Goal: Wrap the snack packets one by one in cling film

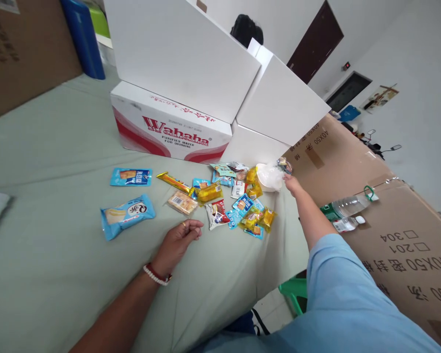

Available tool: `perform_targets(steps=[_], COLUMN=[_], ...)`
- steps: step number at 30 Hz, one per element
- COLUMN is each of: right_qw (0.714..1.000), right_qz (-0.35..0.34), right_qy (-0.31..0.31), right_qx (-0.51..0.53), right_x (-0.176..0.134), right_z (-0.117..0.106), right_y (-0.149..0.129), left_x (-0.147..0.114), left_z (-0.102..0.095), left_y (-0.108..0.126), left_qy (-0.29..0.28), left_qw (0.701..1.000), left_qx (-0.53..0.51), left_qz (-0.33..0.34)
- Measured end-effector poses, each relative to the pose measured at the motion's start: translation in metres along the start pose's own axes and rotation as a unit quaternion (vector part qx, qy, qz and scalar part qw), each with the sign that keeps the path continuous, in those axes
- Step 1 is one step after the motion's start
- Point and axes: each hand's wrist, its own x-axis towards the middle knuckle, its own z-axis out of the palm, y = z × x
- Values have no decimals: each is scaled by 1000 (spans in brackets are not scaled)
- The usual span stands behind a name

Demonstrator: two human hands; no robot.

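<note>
My right hand [292, 185] reaches to the far right of the table, its fingers closed on a clear plastic bag [274, 175]. The bag covers part of a white bowl [263, 184]. My left hand [178, 243] rests over the cloth with its fingers curled together and nothing visible in them. Closest to it are a clear-wrapped biscuit pack [183, 202] and a red-and-white snack packet [216, 214]. Yellow-wrapped snacks [210, 192] and several small blue packets [243, 204] lie in a loose pile between my hands.
Further left lie a blue bread packet [128, 214], a flat blue packet [131, 177] and a yellow stick wrapper [174, 182]. A Wahaha carton [171, 125] and white panels [191, 54] stand behind. Two bottles [347, 207] lie on cardboard boxes [407, 235] at right.
</note>
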Motion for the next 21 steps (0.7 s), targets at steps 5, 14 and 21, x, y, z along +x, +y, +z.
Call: perform_targets(steps=[5,14,21], right_qw=[1000,993,950], right_qz=[6,-36,-20], right_qy=[-9,-33,-115], right_qx=[21,109,289], right_x=[-28,-84,-148], right_z=[-18,3,-3], right_y=[4,-33,-77], left_x=[1,-2,-2], left_z=[1,0,2], left_y=[0,-1,-1], left_qy=[-1,0,-21], left_qw=[1000,1000,999], left_qx=[1,-4,-28], left_qz=[2,13,33])
